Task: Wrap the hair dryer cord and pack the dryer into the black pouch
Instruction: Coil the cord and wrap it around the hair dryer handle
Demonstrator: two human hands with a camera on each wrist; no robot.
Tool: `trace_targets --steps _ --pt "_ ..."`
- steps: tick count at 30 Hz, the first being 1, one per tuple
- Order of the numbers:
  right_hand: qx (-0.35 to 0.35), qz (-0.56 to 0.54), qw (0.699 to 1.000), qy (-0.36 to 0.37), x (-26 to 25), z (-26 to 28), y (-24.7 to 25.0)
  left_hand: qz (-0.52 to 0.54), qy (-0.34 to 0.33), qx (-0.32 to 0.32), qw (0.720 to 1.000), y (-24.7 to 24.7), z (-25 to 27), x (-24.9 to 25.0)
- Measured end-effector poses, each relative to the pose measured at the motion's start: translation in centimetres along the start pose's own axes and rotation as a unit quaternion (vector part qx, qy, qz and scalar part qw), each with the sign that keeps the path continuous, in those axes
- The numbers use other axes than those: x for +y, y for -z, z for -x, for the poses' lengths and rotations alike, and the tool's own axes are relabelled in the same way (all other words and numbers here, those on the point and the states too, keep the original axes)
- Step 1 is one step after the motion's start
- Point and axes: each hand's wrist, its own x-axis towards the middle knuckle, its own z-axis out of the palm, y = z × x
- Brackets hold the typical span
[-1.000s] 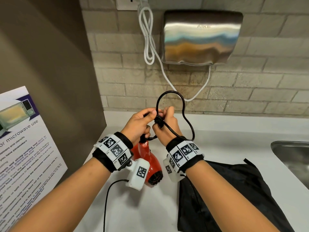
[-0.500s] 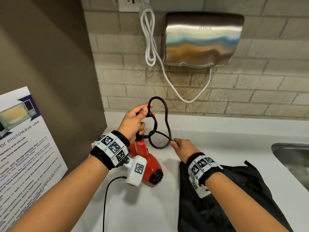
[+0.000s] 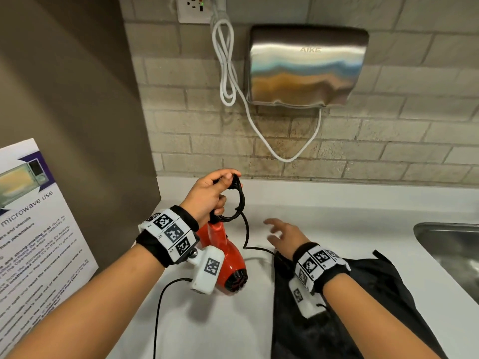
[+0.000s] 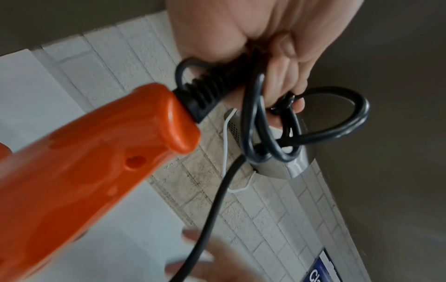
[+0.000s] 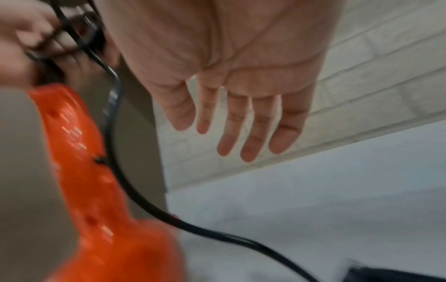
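Left hand (image 3: 211, 194) — fingers curled round small loops of the black cord (image 3: 237, 203) at the handle end of the red hair dryer (image 3: 228, 257), whose body rests on the white counter (image 3: 350, 229). Right hand (image 3: 286, 235) — fingers spread, holding nothing, above the counter beside the trailing cord. Black pouch (image 3: 375, 294) — flat on the counter, under the right wrist.

The cord (image 3: 158, 314) leaves the bottom edge; its plug is unseen.
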Motion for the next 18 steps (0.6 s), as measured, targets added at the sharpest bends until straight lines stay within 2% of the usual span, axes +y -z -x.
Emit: trace_targets --steps 4,7,10,13,16,18 --pt "-0.075 -0.175 0.974 0.123 -5.0 0.1 -0.8 -0.007 -0.003 -0.013 1.0 -0.3 0.1 0.1" --pt "-0.075 -0.249 0.95 0.173 -6.1 -0.3 -2.0 -0.01 -0.002 -0.012 1.0 -0.3 0.2 0.2" --pt "-0.033 -0.285 0.948 0.138 -6.2 -0.7 -1.9 -0.004 0.01 -0.019 1.0 -0.2 0.3 0.2" --pt "0.007 -0.283 0.957 0.067 -5.0 -1.5 -1.1 0.002 0.03 -0.043 0.999 0.0 0.6 0.2" --pt "0.066 -0.209 0.975 0.027 -4.0 -2.0 0.1 -0.01 0.028 -0.052 0.998 0.0 0.8 0.2" --pt "0.088 -0.14 0.985 0.048 -4.1 -1.7 0.8 -0.013 0.02 -0.05 0.998 -0.1 0.7 0.2"
